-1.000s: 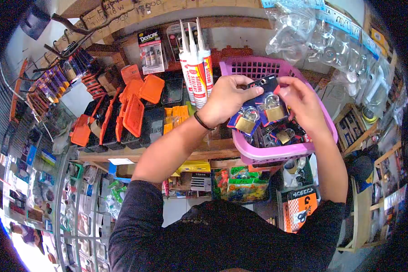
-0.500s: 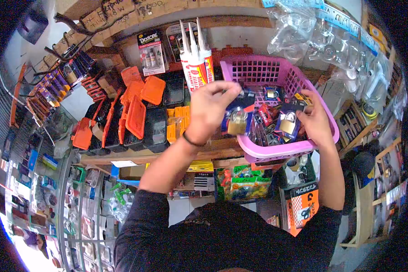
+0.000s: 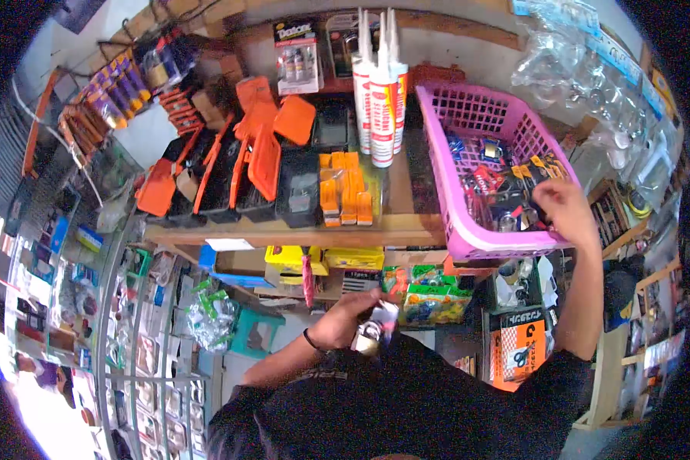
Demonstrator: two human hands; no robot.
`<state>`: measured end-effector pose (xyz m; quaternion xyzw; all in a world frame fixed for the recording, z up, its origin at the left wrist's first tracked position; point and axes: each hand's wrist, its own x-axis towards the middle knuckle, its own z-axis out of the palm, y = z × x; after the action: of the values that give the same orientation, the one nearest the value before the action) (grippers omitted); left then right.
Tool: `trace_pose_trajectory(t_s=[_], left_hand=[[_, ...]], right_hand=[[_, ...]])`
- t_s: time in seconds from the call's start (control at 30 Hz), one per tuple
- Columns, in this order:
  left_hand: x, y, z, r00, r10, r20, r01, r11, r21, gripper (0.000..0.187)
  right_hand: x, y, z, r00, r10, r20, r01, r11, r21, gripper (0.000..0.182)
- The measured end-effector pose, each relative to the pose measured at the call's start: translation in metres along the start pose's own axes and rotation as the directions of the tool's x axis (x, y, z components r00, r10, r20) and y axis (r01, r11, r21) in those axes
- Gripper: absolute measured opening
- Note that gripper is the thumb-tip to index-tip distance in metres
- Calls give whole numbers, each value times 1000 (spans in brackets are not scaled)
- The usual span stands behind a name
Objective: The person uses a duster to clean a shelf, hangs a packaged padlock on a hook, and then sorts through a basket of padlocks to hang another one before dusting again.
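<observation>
My left hand (image 3: 340, 323), with a dark band at the wrist, is closed on a packaged padlock (image 3: 370, 334) close to my chest. The pack is tilted and partly blurred. My right hand (image 3: 566, 208) is over the right side of a pink basket (image 3: 479, 242), its fingers bent down among the packs. What its fingertips touch is hard to make out. Inside the basket lie a small padlock pack (image 3: 492, 151), a red pack (image 3: 486, 181) and several dark packs.
White sealant tubes (image 3: 382, 115) stand on the wooden shelf (image 3: 410, 230), beside orange boxes (image 3: 346, 189) and black bins with orange lids (image 3: 264, 165). Clear plastic bags (image 3: 567, 84) hang at upper right. A green stool (image 3: 254, 331) stands below.
My left hand has drawn back from the basket toward my chest with a padlock pack. My right hand has left the padlock pack it was touching. The view has shifted, moving the shelf items rightward.
</observation>
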<state>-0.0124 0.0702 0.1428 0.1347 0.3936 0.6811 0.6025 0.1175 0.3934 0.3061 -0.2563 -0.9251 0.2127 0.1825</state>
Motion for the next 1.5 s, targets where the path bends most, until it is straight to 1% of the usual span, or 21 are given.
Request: trace_pose_trajectory(t_s=[0.07, 0.2, 0.27, 0.33, 0.4, 0.5, 0.53, 0.6, 0.67, 0.77, 0.87, 0.93, 1.0, 1.03, 1.13, 1.23, 1.27, 1.33, 1.37, 1.43, 1.5], left_hand=[[-12, -20, -8, 998, -62, -6, 57, 952, -302, 46], [-42, -36, -35, 937, 4, 350, 97, 958, -270, 60], [-50, -50, -61, 919, -18, 393, 90, 982, -165, 62], [-62, -72, -88, 927, 4, 374, 65, 983, -171, 65], [-74, -98, -133, 934, 13, 357, 44, 988, -151, 68], [-96, -144, -198, 927, 114, 356, 64, 889, -453, 80], [-109, -156, -209, 950, 167, 264, -1, 845, -534, 78], [-135, -164, -226, 964, 230, 134, -130, 846, -518, 72], [-160, -171, -236, 972, 233, 27, -184, 830, -526, 70], [-183, -166, -239, 961, 266, -70, -266, 834, -483, 70], [-193, -175, -254, 932, 345, -109, -350, 783, -514, 69], [-201, -186, -265, 916, 378, -134, -391, 763, -514, 69], [-205, -195, -272, 927, 340, -157, -363, 714, -599, 68], [-208, -195, -273, 936, 303, -182, -349, 717, -603, 68], [-206, -195, -277, 926, 312, -214, -377, 711, -593, 68], [-202, -191, -287, 890, 356, -285, -456, 684, -569, 65], [-203, -186, -287, 875, 355, -329, -484, 659, -575, 65], [-205, -175, -284, 798, 500, -336, -597, 586, -547, 63], [-207, -168, -272, 701, 473, -534, -706, 569, -422, 67], [-193, -192, -317, 662, 607, -440, -742, 452, -494, 66], [-196, -188, -317, 625, 728, -282, -748, 454, -485, 68]], right_hand=[[-8, -17, -8, 988, 3, -157, -4, 1000, -1, 26], [-25, -37, 2, 806, -135, -577, 215, 974, 73, 22], [-49, -62, 31, 795, -37, -606, 242, 935, 260, 19], [-78, -86, 91, 691, -255, -677, 469, 870, 151, 16], [-113, -99, 172, 741, -375, -557, 579, 777, 248, 12], [-135, -82, 333, 946, -171, -275, 301, 780, 549, 20], [-139, -88, 369, 997, -73, 26, 37, 743, 669, 33], [-135, -108, 419, 854, 31, 519, -481, 427, 766, 40], [-113, -125, 444, 685, -143, 714, -711, 83, 699, 44], [-95, -185, 425, 756, 30, 654, -650, 150, 745, 40], [-83, -171, 467, 785, -448, 429, -521, -101, 848, 30], [-138, -158, 473, 636, -516, 573, -729, -160, 665, 27], [-207, -152, 453, 624, -392, 676, -710, 76, 700, 20], [-219, -136, 459, 529, -547, 649, -741, 76, 668, 18], [-253, -105, 467, 581, -304, 755, -792, 3, 611, 18], [-292, -96, 458, 489, -332, 806, -794, 213, 570, 32], [-302, -89, 452, 471, -320, 822, -638, 520, 568, 36], [-325, -100, 432, 405, -216, 888, -548, 721, 425, 38], [-339, -97, 437, 456, -217, 863, -429, 796, 426, 37], [-365, -79, 454, 543, -328, 773, -208, 839, 502, 37], [-379, -79, 455, 530, -274, 803, -234, 863, 448, 39]])
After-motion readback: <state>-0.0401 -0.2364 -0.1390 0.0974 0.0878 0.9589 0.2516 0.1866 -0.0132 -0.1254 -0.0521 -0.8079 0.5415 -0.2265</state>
